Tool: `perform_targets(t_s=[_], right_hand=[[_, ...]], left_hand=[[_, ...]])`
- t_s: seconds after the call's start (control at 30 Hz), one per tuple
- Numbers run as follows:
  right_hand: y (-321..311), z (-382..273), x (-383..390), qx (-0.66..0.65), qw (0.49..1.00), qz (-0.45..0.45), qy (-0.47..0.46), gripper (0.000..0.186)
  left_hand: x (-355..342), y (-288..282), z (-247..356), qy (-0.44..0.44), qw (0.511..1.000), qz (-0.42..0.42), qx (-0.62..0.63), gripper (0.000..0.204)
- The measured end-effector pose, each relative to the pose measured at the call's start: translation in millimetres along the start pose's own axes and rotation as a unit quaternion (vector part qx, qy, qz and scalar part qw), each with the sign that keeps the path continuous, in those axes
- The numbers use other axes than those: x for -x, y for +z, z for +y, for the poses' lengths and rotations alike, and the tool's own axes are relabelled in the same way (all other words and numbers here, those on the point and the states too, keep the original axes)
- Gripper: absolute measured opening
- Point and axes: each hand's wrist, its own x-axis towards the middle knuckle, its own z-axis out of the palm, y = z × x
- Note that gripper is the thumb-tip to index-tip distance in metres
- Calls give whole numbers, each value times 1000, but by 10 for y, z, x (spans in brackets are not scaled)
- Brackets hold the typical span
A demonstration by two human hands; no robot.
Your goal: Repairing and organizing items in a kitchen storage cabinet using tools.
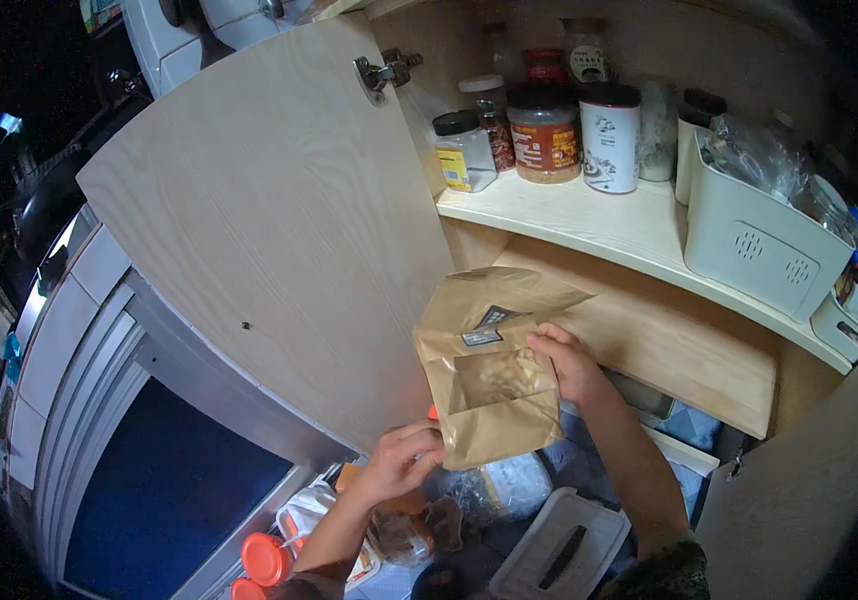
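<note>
A brown paper bag with a clear window showing pale contents is held up in front of the open cabinet. My right hand grips its right side, thumb over the front. My left hand has its fingers curled at the bag's lower left corner, closed on it. Below the bag lie several plastic packages and a clear-topped white box, partly hidden by my arms.
The cabinet shelf holds several jars and a white basket of packages. A wooden door stands open at left, beside a tiled counter edge. Red-lidded containers sit at lower left. Another door is at right.
</note>
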Motion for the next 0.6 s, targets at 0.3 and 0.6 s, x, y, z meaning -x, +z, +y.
perform_targets(t_s=[0.3,0.6], right_hand=[[-255,141,-180,-50,996,65,39,31],[34,149,117,-216,969,68,96,36]], left_hand=[[-26,188,90,-65,985,162,-17,8],[-60,380,9,-142,916,244,284,10]])
